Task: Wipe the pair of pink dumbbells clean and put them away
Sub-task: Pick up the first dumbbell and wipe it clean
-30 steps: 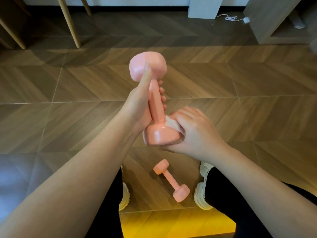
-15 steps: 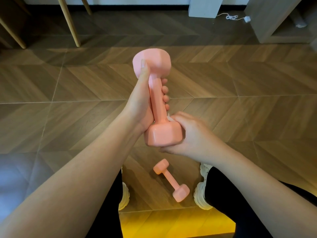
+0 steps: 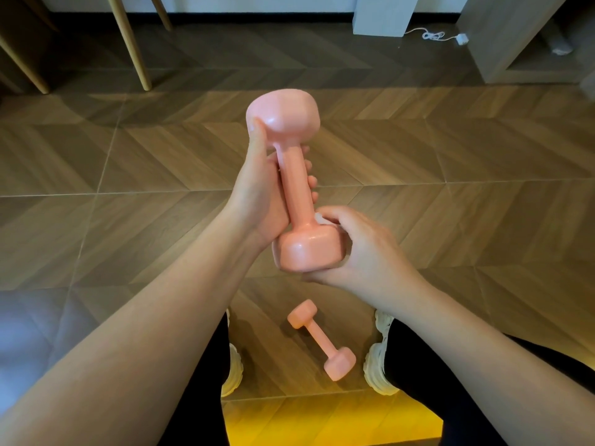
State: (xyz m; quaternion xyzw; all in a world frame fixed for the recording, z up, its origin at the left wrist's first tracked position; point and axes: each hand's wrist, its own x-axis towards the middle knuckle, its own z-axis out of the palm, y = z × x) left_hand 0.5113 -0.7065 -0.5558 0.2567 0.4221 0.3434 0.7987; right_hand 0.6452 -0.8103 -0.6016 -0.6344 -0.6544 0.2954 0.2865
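Observation:
A pink dumbbell (image 3: 296, 185) is held nearly upright in front of me. My left hand (image 3: 260, 194) grips its handle, thumb stretched up onto the upper head. My right hand (image 3: 363, 249) cups the lower head from the right and below, curled round a white wipe (image 3: 322, 218) that is mostly hidden between fingers and dumbbell. The second pink dumbbell (image 3: 322, 339) lies on the wooden floor between my two feet.
My white shoes (image 3: 380, 365) flank the floor dumbbell. Wooden furniture legs (image 3: 128, 43) stand at the back left. A white pillar base (image 3: 383, 14), a white cable (image 3: 434, 36) and a low grey cabinet (image 3: 502, 43) sit at the back right.
The held dumbbell has tipped a little to the right and risen slightly. My right hand has slid round the lower head, so less of the white wipe shows.

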